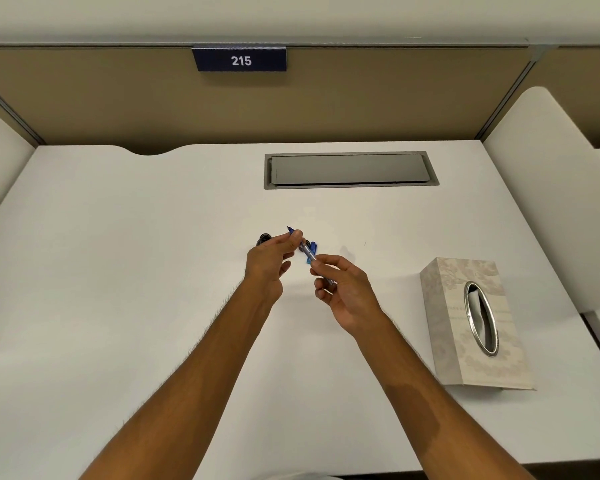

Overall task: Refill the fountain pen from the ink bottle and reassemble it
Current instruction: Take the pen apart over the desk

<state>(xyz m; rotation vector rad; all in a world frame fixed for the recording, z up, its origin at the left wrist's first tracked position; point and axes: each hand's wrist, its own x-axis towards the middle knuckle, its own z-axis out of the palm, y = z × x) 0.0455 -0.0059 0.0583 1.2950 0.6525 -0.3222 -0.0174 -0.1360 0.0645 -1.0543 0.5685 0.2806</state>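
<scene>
One white table (118,271) carries one patterned tissue box (465,327) near its right edge, with tissue showing in its oval slot. At mid-table, the left hand (269,259) and right hand (342,289) each pinch an end of one blue, clear-bodied fountain pen (308,252). One dark ink bottle (264,238) stands just behind.

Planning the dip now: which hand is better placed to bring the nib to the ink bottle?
Left, probably. The left hand pinches the pen at its nib end, and the ink bottle stands just beyond its fingers. The right hand holds the rear end, farther from the bottle.
</scene>
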